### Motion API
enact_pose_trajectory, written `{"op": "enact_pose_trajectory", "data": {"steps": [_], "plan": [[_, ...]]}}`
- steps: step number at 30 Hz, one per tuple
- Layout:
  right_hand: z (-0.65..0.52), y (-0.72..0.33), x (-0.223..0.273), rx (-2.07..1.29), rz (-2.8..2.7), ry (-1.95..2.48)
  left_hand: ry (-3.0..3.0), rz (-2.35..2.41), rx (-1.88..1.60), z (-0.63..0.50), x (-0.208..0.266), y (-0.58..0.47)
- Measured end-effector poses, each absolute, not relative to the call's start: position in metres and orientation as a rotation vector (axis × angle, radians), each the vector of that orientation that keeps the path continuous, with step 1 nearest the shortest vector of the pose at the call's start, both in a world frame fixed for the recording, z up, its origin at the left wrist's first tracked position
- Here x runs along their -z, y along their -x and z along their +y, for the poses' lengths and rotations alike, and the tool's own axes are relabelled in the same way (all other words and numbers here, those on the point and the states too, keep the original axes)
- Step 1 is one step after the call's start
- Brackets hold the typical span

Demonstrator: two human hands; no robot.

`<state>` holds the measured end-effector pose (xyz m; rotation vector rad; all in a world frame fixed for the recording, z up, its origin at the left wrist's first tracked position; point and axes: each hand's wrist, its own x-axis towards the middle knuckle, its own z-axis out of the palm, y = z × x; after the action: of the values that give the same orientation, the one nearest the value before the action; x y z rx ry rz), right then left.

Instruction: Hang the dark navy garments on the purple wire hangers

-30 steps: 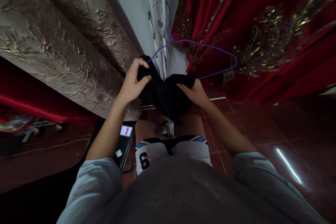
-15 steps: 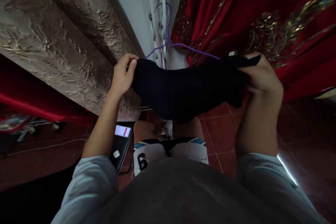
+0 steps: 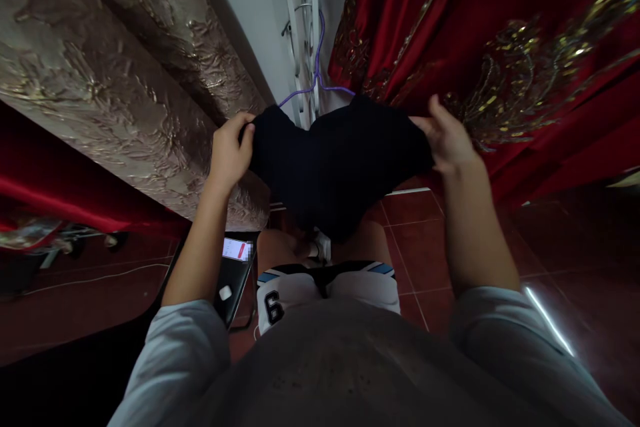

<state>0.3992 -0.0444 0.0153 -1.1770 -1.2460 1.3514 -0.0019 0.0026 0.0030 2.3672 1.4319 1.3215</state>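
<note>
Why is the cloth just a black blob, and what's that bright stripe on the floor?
Head view: the room is dim, so the dark cloth held by the left hand and right hand shows no folds or detail; the stripe is glare on the shiny floor tiles; the wide lens bends the curtains at the edges.

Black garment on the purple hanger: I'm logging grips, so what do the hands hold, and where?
The black cloth garment: left hand pinches its left top edge, right hand its right top edge, over the purple wire hanger.

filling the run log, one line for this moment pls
left hand: grips garment | right hand: grips garment | garment: over hanger
</note>
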Motion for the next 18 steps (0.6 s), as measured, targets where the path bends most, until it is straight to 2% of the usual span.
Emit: {"op": "enact_pose_trajectory", "data": {"steps": [3, 7, 10, 13, 16, 18], "plan": [[-0.051, -0.395, -0.023, -1.286, -1.301, 1.122, -2.352, 1.346, -1.418, -0.003, -0.007, -0.011], [-0.073, -0.379, -0.041, -1.015, -1.317, 1.019, -2.322, 1.163, -1.57, -0.023, -0.022, -0.036], [-0.099, -0.365, -0.043, -0.904, -1.318, 1.016, -2.189, 1.045, -1.567, -0.043, -0.035, -0.053], [-0.124, -0.338, -0.03, -0.965, -1.698, 0.931, -1.968, 0.925, -1.448, -0.062, -0.044, -0.065], [-0.132, -0.306, -0.008, -1.076, -2.198, 0.717, -1.649, 0.849, -1.188, -0.081, -0.046, -0.069], [-0.124, -0.291, 0.01, -1.126, -2.24, 0.684, -1.47, 0.835, -0.97, -0.095, -0.044, -0.064]]}}
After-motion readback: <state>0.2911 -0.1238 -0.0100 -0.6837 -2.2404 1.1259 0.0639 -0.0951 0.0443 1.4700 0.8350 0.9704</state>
